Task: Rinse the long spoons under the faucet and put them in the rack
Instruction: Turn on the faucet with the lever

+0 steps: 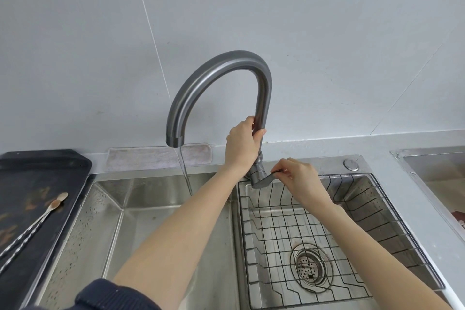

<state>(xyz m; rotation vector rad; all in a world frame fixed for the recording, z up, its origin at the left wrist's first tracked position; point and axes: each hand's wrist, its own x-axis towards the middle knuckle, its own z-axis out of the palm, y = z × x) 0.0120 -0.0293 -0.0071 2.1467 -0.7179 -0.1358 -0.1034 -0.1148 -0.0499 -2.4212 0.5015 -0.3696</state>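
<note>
Two long spoons (37, 221) with twisted metal handles and pale bowls lie side by side on a black tray (30, 171) at the left. A grey arched faucet (226, 70) stands between two steel basins; a thin stream of water (186, 178) runs from its spout into the left basin (156, 221). My left hand (242, 143) grips the faucet's upright neck. My right hand (300, 178) pinches the faucet's lever handle (266, 178) at the base. A black wire rack (327, 234) sits in the right basin, with nothing in it.
A drain strainer (310, 265) shows through the rack's floor. A grey cloth strip (161, 156) lies along the wall behind the left basin. A round button (351, 164) sits on the sink deck. Another steel basin's corner (440, 171) is at the far right.
</note>
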